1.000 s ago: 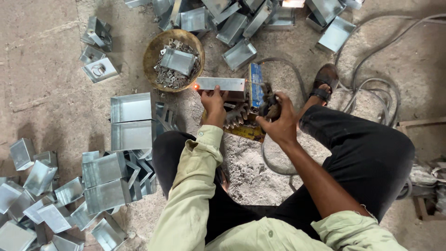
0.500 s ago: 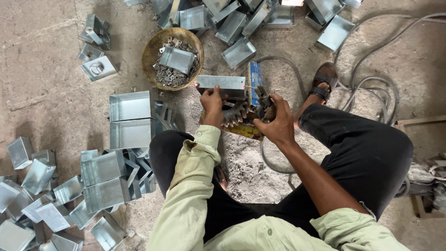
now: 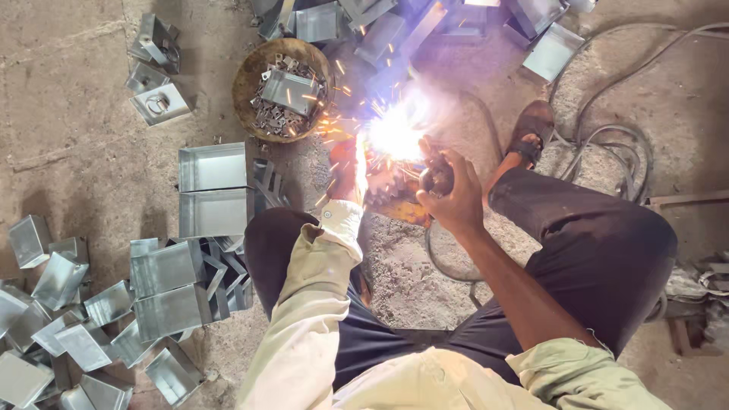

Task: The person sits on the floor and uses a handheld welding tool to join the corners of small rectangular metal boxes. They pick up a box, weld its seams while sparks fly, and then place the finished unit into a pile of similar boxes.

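Note:
A white-blue welding flash burns on the ground in front of me and throws orange sparks to the left. My left hand, lit red, holds down a sheet-metal box right beside the flash; glare hides the box and my fingertips. My right hand is closed around a dark welding holder, its tip pointing into the flash. I squat over a rusty work block.
A round bowl of small metal clips sits at the upper left. Open metal boxes lie left of my knee, with several more heaped at the lower left and along the top. Cables loop past my sandalled foot.
The arc has lit: a bright flash and sparks now cover the box that was plainly visible before. My right hand has shifted slightly right; my left hand stays put.

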